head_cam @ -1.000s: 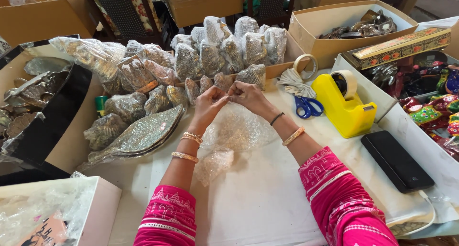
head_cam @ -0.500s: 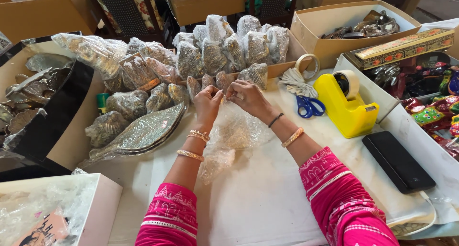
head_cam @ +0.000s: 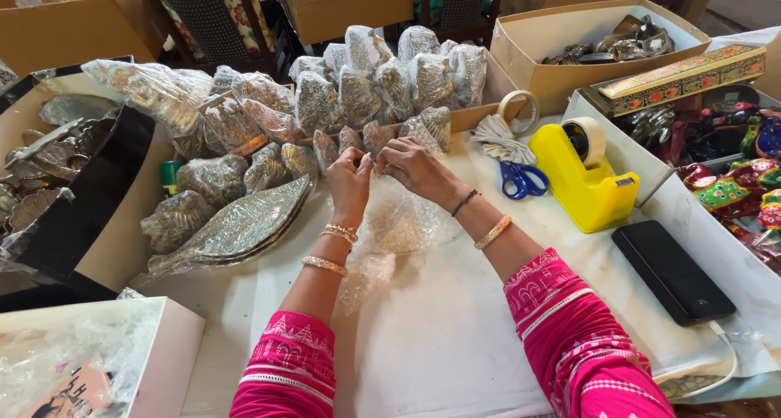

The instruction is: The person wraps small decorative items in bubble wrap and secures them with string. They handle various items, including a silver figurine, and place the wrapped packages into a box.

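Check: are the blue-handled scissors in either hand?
No. The scissors lie on the table beside the yellow tape dispenser, while both hands pinch bubble wrap.

Probably a craft packing workshop: cardboard boxes [head_cam: 561, 40], bubble-wrapped metal pieces [head_cam: 358, 84], yellow tape dispenser [head_cam: 590, 178].

**One head camera, looking down and forward over the table**

There is a single view, worn on the person's head, so nothing is shared with a second camera. It tilts down across the white table [head_cam: 439, 345], facing away from the person. Closest in, at the bottom edge, pink sleeves enter the frame; the left hand [head_cam: 350, 182] and right hand [head_cam: 415, 164] sit near mid-frame, at arm's length. Far across, cardboard boxes [head_cam: 561, 56] and chair backs fill the top. The yellow tape dispenser [head_cam: 590, 182] marks the right side, a black tray [head_cam: 77, 215] the left.
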